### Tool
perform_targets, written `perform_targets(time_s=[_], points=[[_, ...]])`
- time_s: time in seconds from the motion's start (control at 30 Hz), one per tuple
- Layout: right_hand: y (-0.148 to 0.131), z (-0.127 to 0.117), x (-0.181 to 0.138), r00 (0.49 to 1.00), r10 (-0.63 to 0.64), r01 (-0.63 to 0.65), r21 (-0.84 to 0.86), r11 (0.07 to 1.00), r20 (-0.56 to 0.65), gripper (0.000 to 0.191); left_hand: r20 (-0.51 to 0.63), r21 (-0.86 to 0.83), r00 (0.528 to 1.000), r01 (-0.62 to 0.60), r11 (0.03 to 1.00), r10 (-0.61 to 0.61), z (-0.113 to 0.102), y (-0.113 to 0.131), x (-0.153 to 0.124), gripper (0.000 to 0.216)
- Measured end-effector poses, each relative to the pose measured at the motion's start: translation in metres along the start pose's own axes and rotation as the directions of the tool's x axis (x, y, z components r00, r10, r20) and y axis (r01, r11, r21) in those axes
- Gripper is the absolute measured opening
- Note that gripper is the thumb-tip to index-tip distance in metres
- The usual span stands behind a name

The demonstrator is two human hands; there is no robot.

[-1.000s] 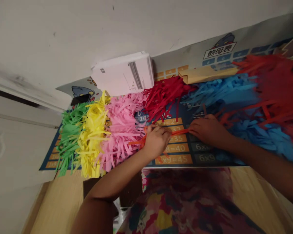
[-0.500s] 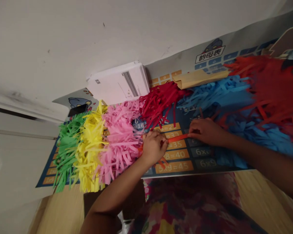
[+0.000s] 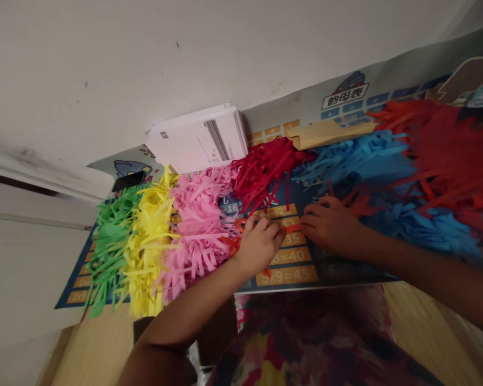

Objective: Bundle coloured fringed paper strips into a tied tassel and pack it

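Observation:
An orange paper strip stretches between my two hands, low over the printed mat. My left hand is closed on its left part, with more orange strips sticking out beside the wrist. My right hand has its fingers closed at the strip's right end; the fingertips are partly hidden. Just left of my left hand lies a heap of pink paper strips. Dark red strips are bunched beyond both hands. Blue strips lie behind and around my right hand and forearm.
Yellow strips and green strips lie further left. A large red-orange heap is at the right. A stack of white paper and a tan envelope stand near the wall. The mat's front edge is close to my body.
My right hand has moved left toward my left hand, so less of the orange strip shows between them. My left hand has turned slightly, its fingers shifting right.

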State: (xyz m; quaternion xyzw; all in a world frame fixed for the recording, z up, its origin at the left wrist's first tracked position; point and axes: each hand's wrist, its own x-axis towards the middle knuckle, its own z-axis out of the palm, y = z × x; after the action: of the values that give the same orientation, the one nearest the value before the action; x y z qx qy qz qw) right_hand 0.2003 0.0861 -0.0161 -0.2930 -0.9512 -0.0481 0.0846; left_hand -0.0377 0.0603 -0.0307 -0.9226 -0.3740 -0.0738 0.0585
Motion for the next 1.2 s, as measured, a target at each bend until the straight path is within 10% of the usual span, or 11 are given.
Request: perform_targets(time_s=[0.13,0.4,0.77,1.2], points=[[-0.001,0.008,0.002,0.995,-0.091,0.086,-0.107,0.991,-0.046,0.026,-0.036,0.032,0.998,-0.046,0.998,0.047,-0.001,0.005,0.005,0.021],[-0.004,0.012,0.011,0.980,0.116,-0.119,-0.009,0.993,-0.159,0.014,-0.080,0.018,0.996,0.038,0.999,-0.036,0.006,0.007,0.015,0.020],[-0.013,0.026,-0.023,0.956,-0.089,0.042,-0.170,0.984,-0.278,0.027,-0.054,0.045,0.998,-0.015,0.999,0.018,0.008,0.011,-0.017,0.017],[0.005,0.029,-0.038,0.968,0.043,-0.022,0.089,0.996,-0.248,0.023,-0.118,-0.127,0.985,0.110,0.986,-0.125,0.003,0.005,-0.023,0.015]])
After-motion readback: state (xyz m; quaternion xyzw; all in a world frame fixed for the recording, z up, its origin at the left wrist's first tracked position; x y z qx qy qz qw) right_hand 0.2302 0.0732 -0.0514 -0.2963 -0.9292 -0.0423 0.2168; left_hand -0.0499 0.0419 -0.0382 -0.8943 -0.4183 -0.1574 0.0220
